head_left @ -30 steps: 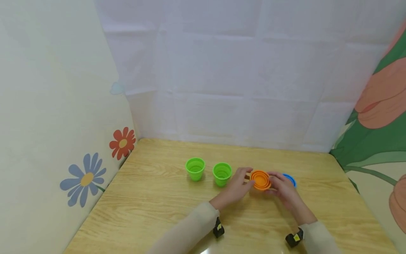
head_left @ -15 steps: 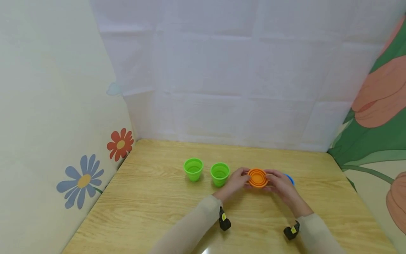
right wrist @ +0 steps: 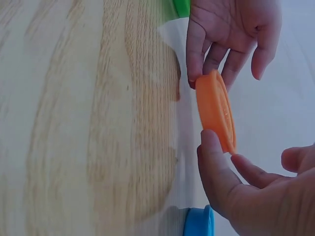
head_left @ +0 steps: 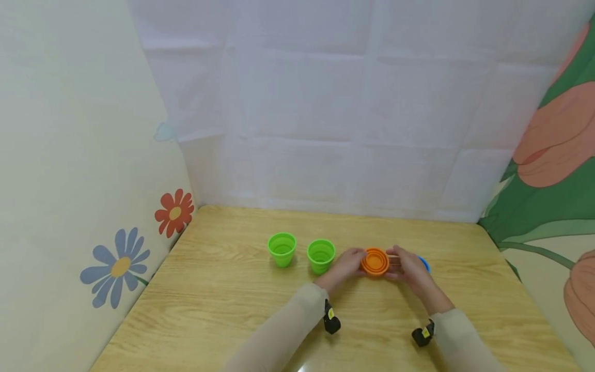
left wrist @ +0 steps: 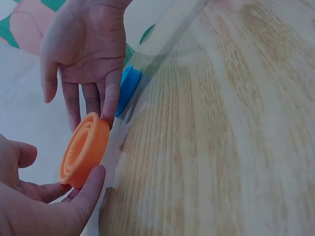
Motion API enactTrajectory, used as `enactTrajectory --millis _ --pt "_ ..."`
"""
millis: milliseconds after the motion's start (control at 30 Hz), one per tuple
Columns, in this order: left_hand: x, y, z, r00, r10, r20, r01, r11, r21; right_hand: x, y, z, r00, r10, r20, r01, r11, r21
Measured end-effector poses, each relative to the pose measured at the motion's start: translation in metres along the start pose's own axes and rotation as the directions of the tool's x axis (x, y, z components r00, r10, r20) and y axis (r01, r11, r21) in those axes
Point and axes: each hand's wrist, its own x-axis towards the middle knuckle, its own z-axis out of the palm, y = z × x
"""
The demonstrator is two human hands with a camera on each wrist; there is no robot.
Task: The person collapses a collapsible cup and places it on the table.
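Observation:
Between my two hands, above the table, is a collapsed orange folding cup [head_left: 375, 262], its concentric rings facing up in the head view. My left hand [head_left: 346, 266] supports its left side on extended fingers; in the left wrist view the thumb [left wrist: 27, 155] stands off the cup [left wrist: 88, 150]. On the other side, my right hand [head_left: 413, 271] touches the cup with its fingers, and its thumb [right wrist: 294, 160] is apart from it in the right wrist view. A blue collapsed cup [head_left: 424, 263] lies just beyond my right hand, partly hidden by it.
Two green folding cups [head_left: 282, 249], [head_left: 321, 256] stand expanded on the wooden table [head_left: 223, 299], left of my hands. A white cloth [head_left: 297, 129] hangs behind the table, and flower-printed sheets stand at both sides.
Both hands and the orange cup have shifted slightly left. My right thumb has lifted off the cup's rim, and the right fingers look more spread.

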Motion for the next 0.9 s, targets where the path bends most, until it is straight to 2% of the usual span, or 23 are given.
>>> enactTrajectory --millis 200,433,667,767,833,900 --pt "-0.002 0.003 0.000 1.000 0.026 0.001 -0.026 0.992 0.126 -0.002 -0.001 0.001 1.000 0.011 -0.002 -0.011 1.000 -0.016" --pt "-0.006 0.012 0.000 0.999 0.010 0.049 -0.023 0.960 0.280 -0.004 -0.005 -0.003 1.000 0.021 0.011 -0.021 1.000 0.018" --pt "-0.009 0.016 0.001 0.997 -0.019 0.075 -0.006 0.948 0.319 -0.008 -0.010 -0.005 0.999 0.039 0.004 -0.039 0.999 0.022" --pt "-0.015 0.019 0.001 0.997 0.004 0.077 -0.032 0.929 0.368 -0.011 -0.013 -0.003 0.999 0.027 -0.028 -0.027 1.000 0.008" --pt "-0.019 0.023 0.001 0.996 0.034 0.079 -0.064 0.906 0.419 -0.013 -0.014 0.000 0.998 0.006 -0.067 -0.006 1.000 -0.004" --pt "-0.025 0.028 0.000 0.993 0.081 0.088 -0.114 0.871 0.478 -0.015 -0.016 0.002 0.994 -0.024 -0.103 0.022 1.000 -0.019"
